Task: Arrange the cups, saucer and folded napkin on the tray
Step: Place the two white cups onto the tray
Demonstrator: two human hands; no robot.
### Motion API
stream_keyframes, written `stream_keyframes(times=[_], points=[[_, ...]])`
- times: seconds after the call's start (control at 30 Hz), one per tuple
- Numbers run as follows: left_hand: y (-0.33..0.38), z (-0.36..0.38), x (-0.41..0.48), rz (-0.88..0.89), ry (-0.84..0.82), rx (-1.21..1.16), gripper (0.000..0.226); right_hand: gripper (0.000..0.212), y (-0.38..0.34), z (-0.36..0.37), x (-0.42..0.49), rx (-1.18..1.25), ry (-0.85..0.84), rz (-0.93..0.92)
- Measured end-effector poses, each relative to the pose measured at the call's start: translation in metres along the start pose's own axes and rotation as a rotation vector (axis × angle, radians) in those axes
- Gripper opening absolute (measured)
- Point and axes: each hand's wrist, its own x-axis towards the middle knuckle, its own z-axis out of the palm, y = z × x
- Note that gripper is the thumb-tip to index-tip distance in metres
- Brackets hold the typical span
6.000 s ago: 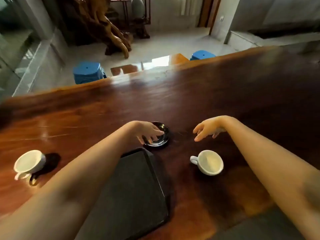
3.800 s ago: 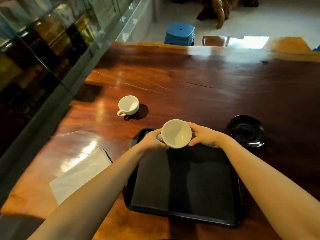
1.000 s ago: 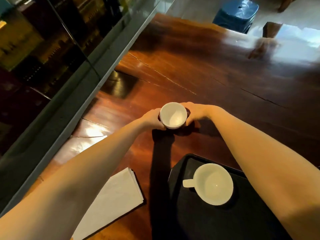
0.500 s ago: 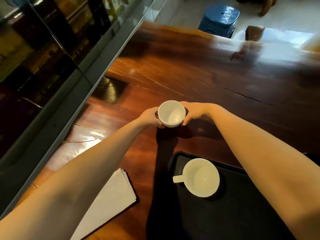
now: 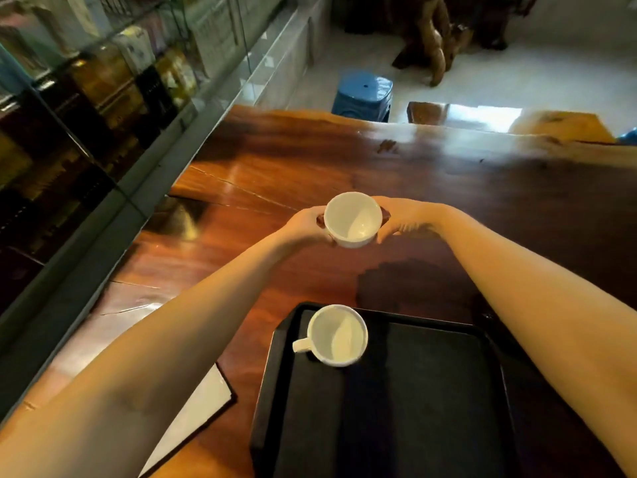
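Fingers of both hands close on the far cup [image 5: 352,219], one hand on each side, so it rides level and upright above the table [image 5: 448,188]; its shadow on the wood below suggests it is lifted clear. The left hand [image 5: 305,224] presses the cup's left wall and the right hand [image 5: 401,217] the right wall. The two-sided hold looks chosen for steadiness rather than need, since the cup is small and empty.

Nearest, the napkin [image 5: 193,405] lies folded on the table just left of the tray [image 5: 431,391], its corner close to the tray's edge but apart from it. It waits within easy reach of the left arm.

On the tray, a second cup [image 5: 339,334] stands upright in the far left corner with its handle pointing left. That leaves most of the tray bare, probably to give room for the held cup and the rest.

No saucer shows in view. Beyond the table's far edge stands a blue stool [image 5: 363,94].
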Motion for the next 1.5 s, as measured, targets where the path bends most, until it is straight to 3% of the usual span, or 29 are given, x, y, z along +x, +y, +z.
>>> stream_keyframes(times=[0.07, 0.4, 0.83, 1.17, 1.5], points=[[0.016, 0.013, -0.004, 0.011, -0.022, -0.013, 0.056, 0.067, 0.005, -0.009, -0.025, -0.053, 0.070, 0.006], [0.072, 0.108, -0.034, 0.067, -0.144, -0.036, 0.059, 0.080, 0.076, -0.005, -0.144, 0.181, 0.256, -0.049], [0.017, 0.237, -0.077, -0.105, -0.262, -0.023, 0.069, 0.083, 0.214, 0.073, -0.185, 0.460, 0.264, 0.105], [-0.014, 0.259, -0.078, -0.234, -0.256, 0.021, 0.075, 0.088, 0.243, 0.104, -0.169, 0.525, 0.278, 0.155], [-0.020, 0.260, -0.078, -0.210, -0.250, 0.039, 0.078, 0.087, 0.237, 0.094, -0.165, 0.457, 0.254, 0.149]])
